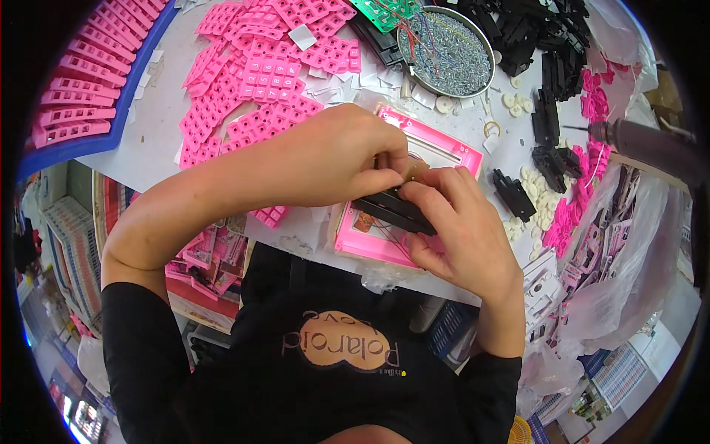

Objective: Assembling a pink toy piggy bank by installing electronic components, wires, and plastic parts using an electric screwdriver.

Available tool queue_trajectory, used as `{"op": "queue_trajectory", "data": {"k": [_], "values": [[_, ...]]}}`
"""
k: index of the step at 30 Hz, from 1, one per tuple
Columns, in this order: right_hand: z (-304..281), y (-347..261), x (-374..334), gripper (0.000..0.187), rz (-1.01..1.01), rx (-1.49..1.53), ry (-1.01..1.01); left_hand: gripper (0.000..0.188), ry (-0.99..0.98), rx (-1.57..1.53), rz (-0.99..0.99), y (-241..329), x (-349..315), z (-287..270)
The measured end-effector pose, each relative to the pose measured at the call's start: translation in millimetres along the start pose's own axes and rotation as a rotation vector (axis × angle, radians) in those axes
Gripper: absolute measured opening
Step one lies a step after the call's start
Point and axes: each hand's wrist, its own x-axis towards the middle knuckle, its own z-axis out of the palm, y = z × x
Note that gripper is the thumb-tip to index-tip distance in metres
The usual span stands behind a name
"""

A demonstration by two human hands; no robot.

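The largest thing before me is the white table (151, 159), and near its close edge lies the pink, rectangular, plastic frame (373, 246), from which I measure all places. Well to the left of this frame is the blue plastic tray (74, 152), where long pink plastic pieces (85, 96) stand in a row. Between tray and frame, and reaching farther away from me, there is a wide heap of pink plastic keypads (270, 76). Beyond the frame, on the right side, is a heap of black plastic parts (510, 41). To the right of the frame, well apart from it, a dark power screwdriver (658, 152) shows its thin bit toward the frame. My left hand (355, 152) and my right hand (458, 214) are both over the frame. Just beyond its far side stands the round metal bowl (457, 95), full of small silver screws (444, 55), and a green circuit board (384, 11) with thin wires is beside this bowl. Across the frame's opening is the long black plastic bar (396, 212); my right thumb and fingers hold it at one end. My left fingers are curled narrow at its upper side, but I cannot tell whether they pinch something. Smallest are the cream-white round plastic pieces (543, 200), scattered to the right of the frame.
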Motion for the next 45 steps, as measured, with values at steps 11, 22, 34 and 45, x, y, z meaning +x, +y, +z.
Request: {"op": "queue_trajectory", "data": {"k": [11,22,34,45], "values": [[1,-3,3,0.054,-0.009,-0.002,0.012,0.013,-0.188,0.285,-0.058,10,17,-3],[-25,7,-32,0.052,-0.095,-0.099,0.403,0.02,0.099,0.392,0.063,9,52,-25],[-146,86,22,0.049,-0.044,0.612,0.847,0.017,0.357,0.997,0.269,-48,156,-19],[-98,74,13,0.053,-0.254,1.152,0.601,0.03,0.414,0.599,0.397,2,65,-13]]}}
